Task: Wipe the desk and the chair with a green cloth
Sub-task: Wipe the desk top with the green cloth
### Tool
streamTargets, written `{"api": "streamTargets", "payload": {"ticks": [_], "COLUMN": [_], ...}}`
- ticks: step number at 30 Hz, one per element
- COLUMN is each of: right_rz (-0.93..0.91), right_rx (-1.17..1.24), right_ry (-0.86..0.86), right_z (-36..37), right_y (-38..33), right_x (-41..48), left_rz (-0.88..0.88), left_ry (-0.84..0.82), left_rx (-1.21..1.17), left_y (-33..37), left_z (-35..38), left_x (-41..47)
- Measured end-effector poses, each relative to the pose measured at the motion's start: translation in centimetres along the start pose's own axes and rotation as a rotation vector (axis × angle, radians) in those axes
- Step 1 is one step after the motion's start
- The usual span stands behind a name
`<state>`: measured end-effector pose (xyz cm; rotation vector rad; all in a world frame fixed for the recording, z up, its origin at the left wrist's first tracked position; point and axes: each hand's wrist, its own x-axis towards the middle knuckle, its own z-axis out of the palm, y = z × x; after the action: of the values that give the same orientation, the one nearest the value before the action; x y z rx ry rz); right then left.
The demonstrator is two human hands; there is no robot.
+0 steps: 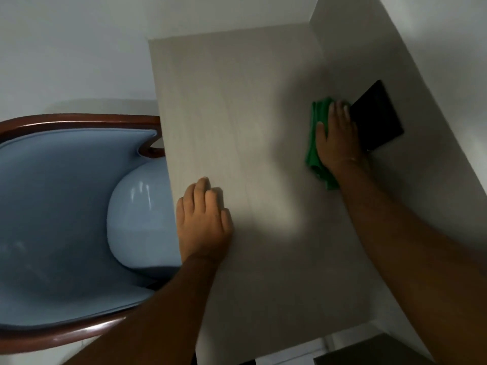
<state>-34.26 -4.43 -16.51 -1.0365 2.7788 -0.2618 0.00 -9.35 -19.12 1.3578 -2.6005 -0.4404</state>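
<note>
Pressing flat on the green cloth [317,143], the right hand [336,135] has open fingers, near the desk's [250,114] right edge by a black pad [379,119]. The left hand [204,219] rests open and empty at the left edge, beside the blue chair [66,206].

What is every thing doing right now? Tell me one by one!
green cloth: bunched up, pressed flat on the desk under the right hand.
right hand: palm down on the cloth, fingers spread.
left hand: empty, resting on the desk near its edge.
desk: mostly bare.
black flat thing: lying on the desk beside the cloth.
chair: empty, pushed up to the desk.
</note>
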Motion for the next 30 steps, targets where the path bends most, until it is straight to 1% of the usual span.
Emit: {"api": "streamTargets", "payload": {"ticks": [4, 6, 8, 10, 12, 13, 14, 15, 17, 21, 23, 26, 30], "right_rz": [0.009, -0.005, -0.140, -0.334, -0.506, -0.556, -0.567, -0.546, -0.434, -0.050, 0.074, 0.101, 0.001], "right_rx": [-0.024, -0.057, -0.091, -0.107, -0.110, -0.102, -0.090, -0.071, -0.038, -0.037, -0.024, 0.016, 0.012], "right_ry": [0.008, -0.001, -0.018, -0.039, -0.048, -0.049, -0.042, -0.028, 0.015, 0.062, 0.081, 0.079, 0.037], "right_z": [0.5, 1.1, 2.2, 3.5, 4.3, 4.5, 4.6, 4.6, 4.4, 3.0, 2.2, 1.1, -0.1], "right_y": [-2.0, -4.8, -8.8, -12.4, -14.0, -13.9, -13.3, -12.3, -10.0, -4.9, -3.2, -2.8, -4.3], "right_x": [6.6, 7.1, 4.6, 0.4, -3.8, -5.5, -6.7, -7.3, -7.2, -2.0, 1.8, 7.5, 14.2], "left_rz": [-0.005, -0.017, -0.024, -0.029, -0.032, -0.030, -0.024, -0.022, -0.026, -0.034, -0.038, -0.044, -0.022], "left_ry": [-0.016, -0.040, -0.061, -0.068, -0.060, -0.051, -0.041, -0.032, -0.025, -0.015, -0.016, -0.021, -0.053], "left_rx": [-0.003, 0.006, -0.004, -0.018, -0.022, -0.021, -0.021, -0.021, -0.025, -0.059, -0.073, -0.078, -0.077], "left_y": [0.3, 0.1, 0.1, 0.0, 0.2, 0.2, 0.3, 0.3, 0.4, 0.4, 0.3, -0.3, -0.2], "left_z": [0.0, -0.1, -0.4, -0.7, -0.8, -0.8, -0.7, -0.6, -0.5, -0.1, 0.1, 0.4, 0.5], "left_x": [0.2, 0.2, 0.0, -0.2, -0.1, -0.2, -0.1, 0.0, 0.2, 0.4, 0.4, 0.5, 0.9]}}
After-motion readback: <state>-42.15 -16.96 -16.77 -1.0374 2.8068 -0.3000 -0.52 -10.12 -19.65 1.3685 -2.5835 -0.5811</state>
